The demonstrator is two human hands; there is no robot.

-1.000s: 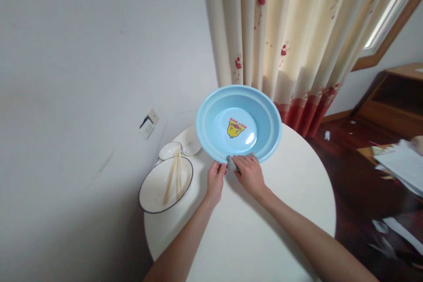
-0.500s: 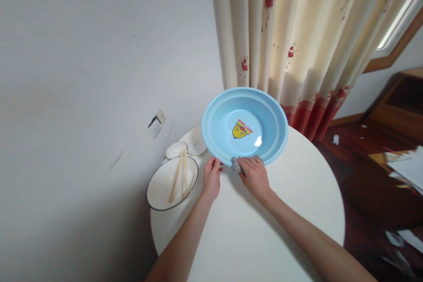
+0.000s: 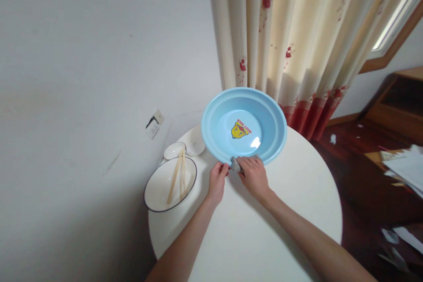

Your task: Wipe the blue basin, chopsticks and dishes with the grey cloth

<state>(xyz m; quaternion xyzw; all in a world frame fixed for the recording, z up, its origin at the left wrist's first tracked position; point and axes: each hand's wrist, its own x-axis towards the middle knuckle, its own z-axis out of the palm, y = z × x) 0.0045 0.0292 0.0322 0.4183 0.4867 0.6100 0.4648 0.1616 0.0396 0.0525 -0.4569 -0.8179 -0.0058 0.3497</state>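
Note:
A light blue plastic basin with a yellow duck print on its bottom stands at the far side of the round white table. My left hand pinches the basin's near rim, fingers closed on it. Just to the right, my right hand presses a grey cloth over the same rim, its fingers wrapped about the cloth. Part of the cloth is hidden under that hand.
Left of the basin lie a large dark-rimmed white bowl with wooden chopsticks in it and two small white dishes. Wall and curtain border the table. Papers lie at right.
My left hand has slid a little to the right along the basin's rim, closer to the cloth. The right hand stays at nearly the same place. The view has shifted slightly.

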